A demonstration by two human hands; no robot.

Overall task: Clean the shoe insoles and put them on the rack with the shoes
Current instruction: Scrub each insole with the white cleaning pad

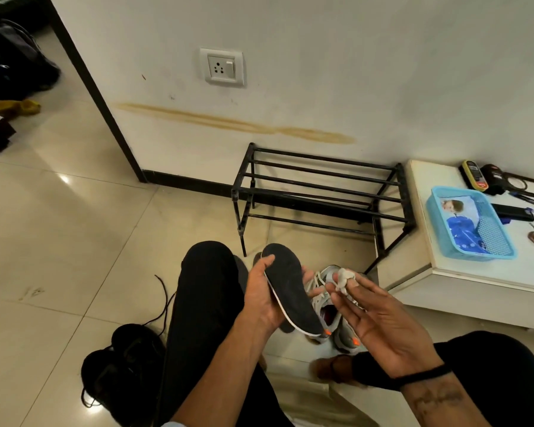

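Observation:
My left hand (261,298) grips a dark insole (290,291) with a white edge, held tilted with its toe end pointing away from me. My right hand (379,315) pinches a small crumpled white wipe (343,280) between thumb and fingertips, just right of the insole and apart from it. Below my hands a pair of grey sneakers (336,322) with orange accents stands on the floor. A pair of black shoes (124,365) with loose laces lies at the lower left. The black metal shoe rack (318,192) stands bare against the wall.
A low white table (444,272) at right carries a blue basket (470,223), pens, scissors and small items. My legs in black trousers frame the sneakers. A wall socket (222,67) sits above the rack. Bags lie in the doorway at far left.

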